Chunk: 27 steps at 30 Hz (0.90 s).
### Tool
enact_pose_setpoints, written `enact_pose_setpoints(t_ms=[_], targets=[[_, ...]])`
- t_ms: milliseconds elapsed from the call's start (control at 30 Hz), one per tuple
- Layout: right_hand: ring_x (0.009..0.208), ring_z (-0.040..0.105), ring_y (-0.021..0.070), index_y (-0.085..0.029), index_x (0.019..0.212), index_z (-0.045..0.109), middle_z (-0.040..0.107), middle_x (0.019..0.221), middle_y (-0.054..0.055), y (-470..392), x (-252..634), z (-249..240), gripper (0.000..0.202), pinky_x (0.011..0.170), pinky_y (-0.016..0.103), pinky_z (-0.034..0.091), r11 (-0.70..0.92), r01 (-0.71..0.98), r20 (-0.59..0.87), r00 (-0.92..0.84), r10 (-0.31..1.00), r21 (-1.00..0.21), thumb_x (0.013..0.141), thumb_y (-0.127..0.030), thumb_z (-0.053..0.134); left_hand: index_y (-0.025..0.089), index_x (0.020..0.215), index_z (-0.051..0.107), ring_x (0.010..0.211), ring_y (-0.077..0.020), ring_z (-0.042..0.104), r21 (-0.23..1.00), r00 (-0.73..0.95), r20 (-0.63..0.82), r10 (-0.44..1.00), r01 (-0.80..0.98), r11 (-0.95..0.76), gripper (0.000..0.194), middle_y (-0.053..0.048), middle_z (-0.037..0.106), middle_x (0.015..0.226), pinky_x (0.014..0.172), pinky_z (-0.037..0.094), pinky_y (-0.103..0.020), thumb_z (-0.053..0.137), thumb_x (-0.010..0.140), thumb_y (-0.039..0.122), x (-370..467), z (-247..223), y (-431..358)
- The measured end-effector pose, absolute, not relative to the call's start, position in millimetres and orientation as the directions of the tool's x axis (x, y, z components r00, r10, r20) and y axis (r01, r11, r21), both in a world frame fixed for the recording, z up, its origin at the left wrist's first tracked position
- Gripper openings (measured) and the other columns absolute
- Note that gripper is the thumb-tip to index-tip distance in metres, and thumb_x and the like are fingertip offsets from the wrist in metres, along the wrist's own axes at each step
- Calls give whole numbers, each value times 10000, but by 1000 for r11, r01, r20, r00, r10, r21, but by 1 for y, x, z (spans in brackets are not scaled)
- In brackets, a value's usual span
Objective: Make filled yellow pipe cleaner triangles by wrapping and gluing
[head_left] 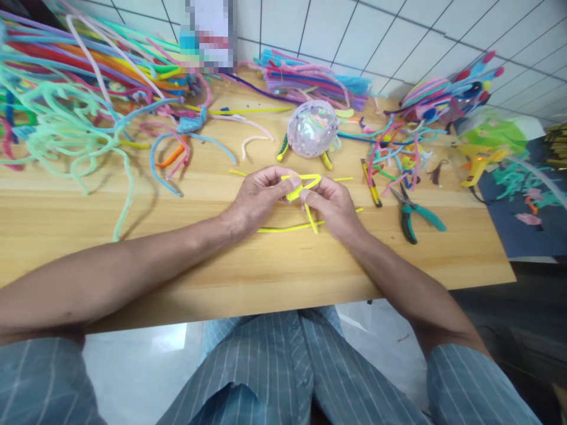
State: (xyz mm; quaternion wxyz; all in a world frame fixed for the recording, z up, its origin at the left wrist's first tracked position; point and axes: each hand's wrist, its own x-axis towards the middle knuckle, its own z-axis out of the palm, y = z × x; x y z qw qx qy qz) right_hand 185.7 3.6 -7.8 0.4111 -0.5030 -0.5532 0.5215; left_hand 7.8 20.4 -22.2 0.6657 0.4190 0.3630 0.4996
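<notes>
Both hands meet above the middle of the wooden table. My left hand (pixel 271 188) is closed, pinching the folded, bunched end of a yellow pipe cleaner (pixel 312 181). With fingers bent round it, my right hand (pixel 328 203) grips the same pipe cleaner, where it makes a narrow loop and a tail hangs downward. Underneath, a loose yellow pipe cleaner (pixel 283 228) lies on the tabletop, and pieces of others poke out on either side of the hands. The fingers hide part of the bunched end.
A clear round container (pixel 312 128) stands beyond the hands, with a yellow-green handled tool beneath it. To the right lie pliers (pixel 414 215), a utility knife (pixel 371 183) and a yellow glue gun (pixel 482 165). Pipe cleaner bundles (pixel 310 82) line the tiled wall; a pale green tangle (pixel 75 130) sits left.
</notes>
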Motion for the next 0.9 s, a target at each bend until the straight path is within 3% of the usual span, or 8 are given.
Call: enact_pose_setpoints(t_ms=[267,433,533,633,733,900], targets=[[731,660,165,-226,830,653,695,723,-24,3,182,-7,331,733,316,544,-34,123,-58,-191,980,-992,741,-456,874,179,825,787,658,-116,634,925,273,-64,960,-344,160,391,0,734,724,697,519,-263,977,669,483,7,-21,20],[733,611,146,-249,899,622,635,780,-35,4,188,-9,244,725,303,523,123,201,100,-119,988,-972,868,-435,777,182,808,781,660,-127,638,898,272,-118,955,-382,220,400,-6,737,731,691,548,-276,991,640,478,8,-20,22],[879,647,184,-278,1019,650,680,984,12,6,196,-9,180,830,352,552,361,374,348,-106,932,-854,904,-371,753,172,801,777,695,-132,658,860,296,-159,942,-427,279,382,-14,748,770,687,573,-280,1002,631,429,8,-19,22],[1083,652,268,-292,1074,701,686,1159,77,9,203,-9,175,985,462,547,564,535,526,-241,816,-630,911,-337,745,156,800,782,721,-129,672,818,329,-196,924,-464,339,341,-22,750,793,673,583,-264,1003,638,360,8,-16,22],[1172,636,307,-297,1057,734,681,1217,100,11,205,-10,118,1040,515,523,641,590,552,-358,753,-491,945,-312,702,156,789,777,735,-132,689,789,357,-234,904,-474,391,291,-29,753,806,661,590,-251,987,656,307,8,-15,21],[1055,678,272,-294,995,738,728,1094,72,11,204,-13,93,967,475,536,679,578,544,-424,724,-453,973,-264,652,156,794,733,651,-104,674,775,385,-289,876,-443,451,231,-8,747,809,628,586,-234,924,675,206,7,-13,20]])
